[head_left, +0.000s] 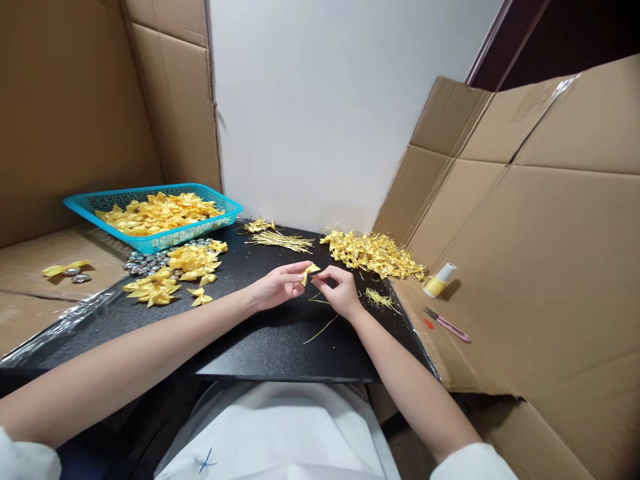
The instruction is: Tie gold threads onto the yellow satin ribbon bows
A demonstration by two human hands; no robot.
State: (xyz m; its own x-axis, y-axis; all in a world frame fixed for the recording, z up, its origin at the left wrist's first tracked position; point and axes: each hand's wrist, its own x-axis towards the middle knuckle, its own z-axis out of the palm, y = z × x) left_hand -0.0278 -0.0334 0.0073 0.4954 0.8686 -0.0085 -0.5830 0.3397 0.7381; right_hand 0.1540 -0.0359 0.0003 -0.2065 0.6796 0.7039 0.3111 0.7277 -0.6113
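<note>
A small yellow ribbon bow (311,271) is pinched in the fingers of my left hand (278,287), above the middle of the black table. Just to its right, my right hand (342,291) has thumb and forefinger pressed together beside the bow. Whatever lies between those right fingertips is too small to make out. A thin yellow strand (321,331) lies on the table below my hands. Loose yellow bows (194,261) are heaped left of my left hand, against a cluster of shiny silver pieces (145,262).
A blue basket (150,243) of yellow bows stands at the back left. Behind my hands lie gold ties (283,241) and a pile of tied bows (373,253). On the right are thread scraps (380,298), a thread spool (439,281) and pink snips (450,325). Cardboard walls (540,240) flank the table.
</note>
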